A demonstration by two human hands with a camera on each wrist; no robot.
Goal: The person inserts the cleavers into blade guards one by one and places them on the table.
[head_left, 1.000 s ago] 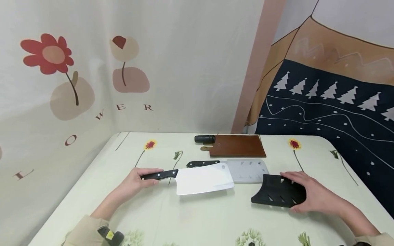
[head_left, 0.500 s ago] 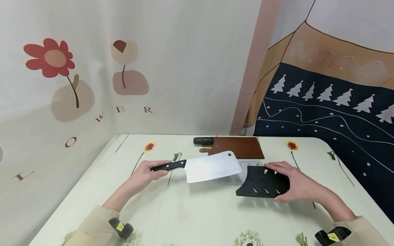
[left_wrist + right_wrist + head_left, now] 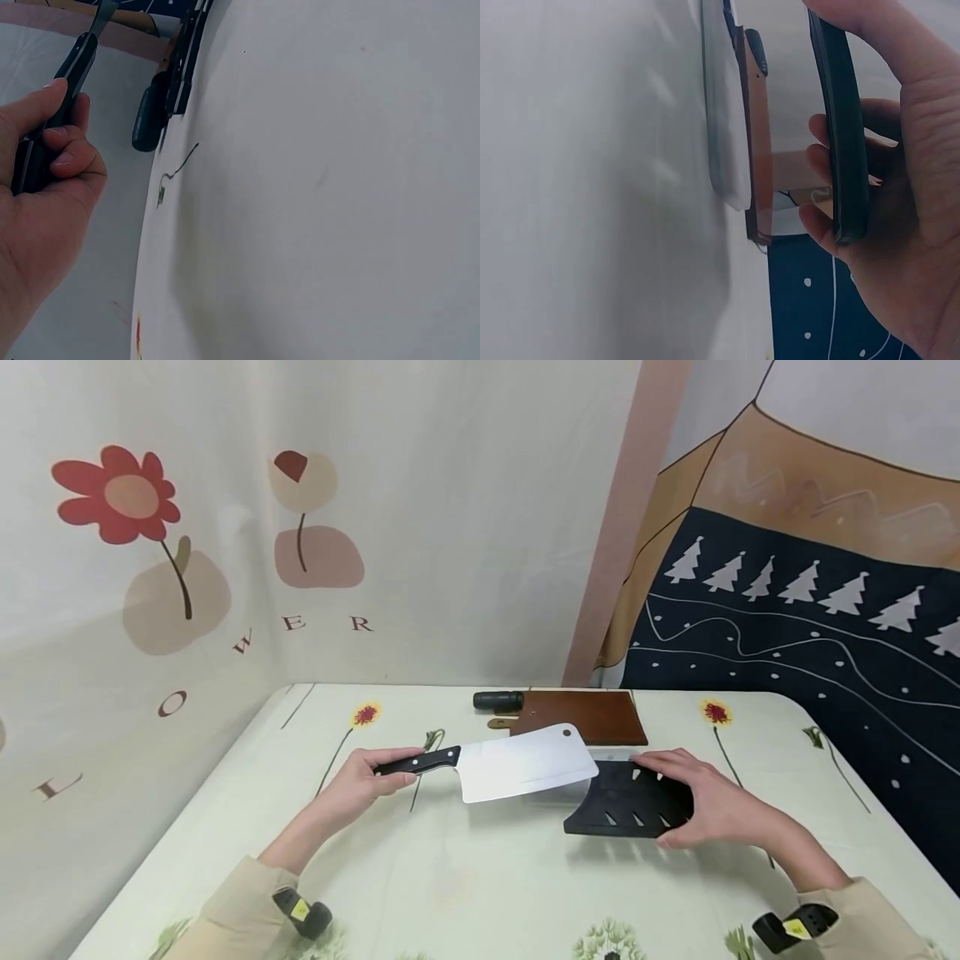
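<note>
My left hand [image 3: 365, 781] grips the black handle of a cleaver [image 3: 525, 763], its bare blade raised off the table and pointing right. Fingers wrap round that handle in the left wrist view, where the hand [image 3: 52, 187] is at the left edge. A black blade sheath [image 3: 630, 802] with small slots is held by its right end between thumb and fingers of my right hand [image 3: 720, 802]. The sheath's curved mouth faces the cleaver's tip; in the head view the two lie very close, and whether they touch I cannot tell. The right wrist view shows the sheath [image 3: 841, 135] edge-on.
Behind the cleaver lies a second knife in a translucent white sheath [image 3: 558, 795], mostly covered in the head view. Farther back rests a brown leather sheath [image 3: 592, 717] with a black-handled knife [image 3: 498, 701]. The flowered table [image 3: 450, 885] meets curtains at the rear.
The cleaver has risen and moved right, its blade tilting upward. My right hand has carried the black sheath left and up, narrowing the gap between them.
</note>
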